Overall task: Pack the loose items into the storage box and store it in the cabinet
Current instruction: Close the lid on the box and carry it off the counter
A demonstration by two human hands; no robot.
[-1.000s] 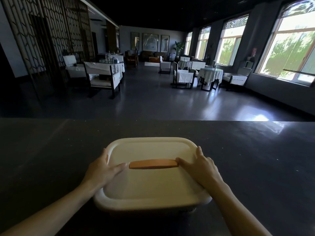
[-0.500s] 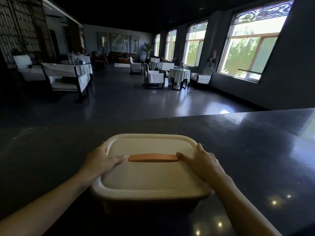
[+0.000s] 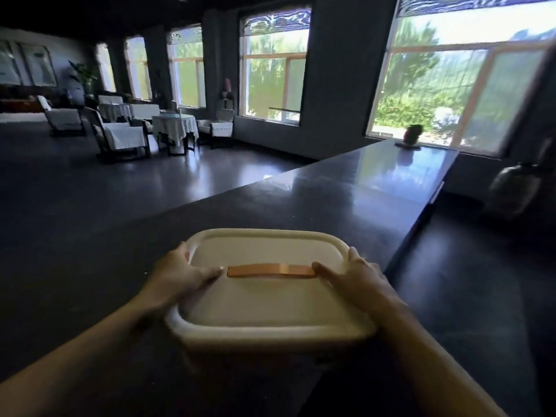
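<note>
Head view shows a cream storage box (image 3: 267, 299) of smooth, matte plastic, a rounded rectangle with a raised rim on its closed lid and a flat orange strap handle (image 3: 270, 271) across the middle. It is held between two bare hands above the near end of a dark, glossy counter (image 3: 376, 182); whether its base touches the counter cannot be told. The left hand (image 3: 177, 276) clasps the box's left edge, thumb laid on the lid pointing at the handle's left end, fingers wrapped over the far rim. The right hand (image 3: 358, 273) grips the right edge in the same way, thumb toward the handle's right end. Both forearms are cut off by the bottom border.

The box's lower body is in shadow and mostly hidden under the lid. At the counter's far end, well apart from the box, stands a small reddish ornament (image 3: 411, 134), too blurred to identify. Beyond the counter lies a dim room with a polished dark floor, white-draped chairs (image 3: 120, 135) around a cloth-covered round table (image 3: 176, 127), and tall bright windows (image 3: 451, 79) showing green foliage.
</note>
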